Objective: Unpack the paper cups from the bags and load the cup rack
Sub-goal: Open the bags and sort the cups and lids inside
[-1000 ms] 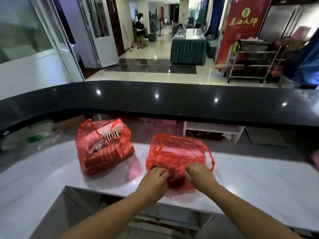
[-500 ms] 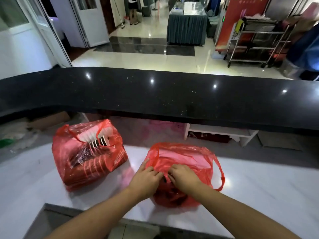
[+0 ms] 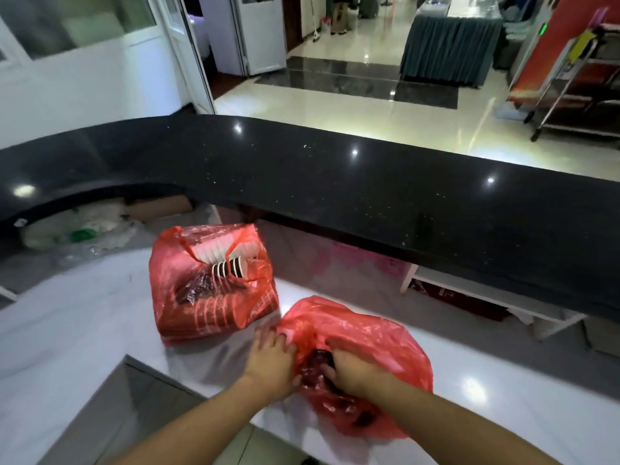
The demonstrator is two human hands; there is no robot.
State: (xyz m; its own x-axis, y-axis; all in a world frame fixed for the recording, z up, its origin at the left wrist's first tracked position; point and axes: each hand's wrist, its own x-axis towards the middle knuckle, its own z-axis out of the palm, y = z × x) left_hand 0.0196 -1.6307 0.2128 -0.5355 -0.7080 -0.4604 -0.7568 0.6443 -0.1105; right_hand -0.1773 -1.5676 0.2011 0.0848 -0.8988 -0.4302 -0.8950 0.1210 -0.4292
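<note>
A person opens the nearer red bag (image 3: 369, 333) on a white counter (image 3: 84, 323) to unpack paper cups. Half a second ago both hands worked at the bag's gathered mouth; now that mouth is parted. The right hand (image 3: 352, 367) has gone inside, fingers curled round a dark bundle (image 3: 317, 359), probably a sleeve of cups. The left hand (image 3: 268, 360) lies on the bag's left lip; blur hides whether it pinches the plastic or only presses it. The second red bag (image 3: 188, 297) sits just beside, untouched, with stacked cups (image 3: 231, 266) showing through its open top. A black bar top (image 3: 335, 182) runs behind. No cup rack is in view, so unpacking has barely begun and loading has yet to start
</note>
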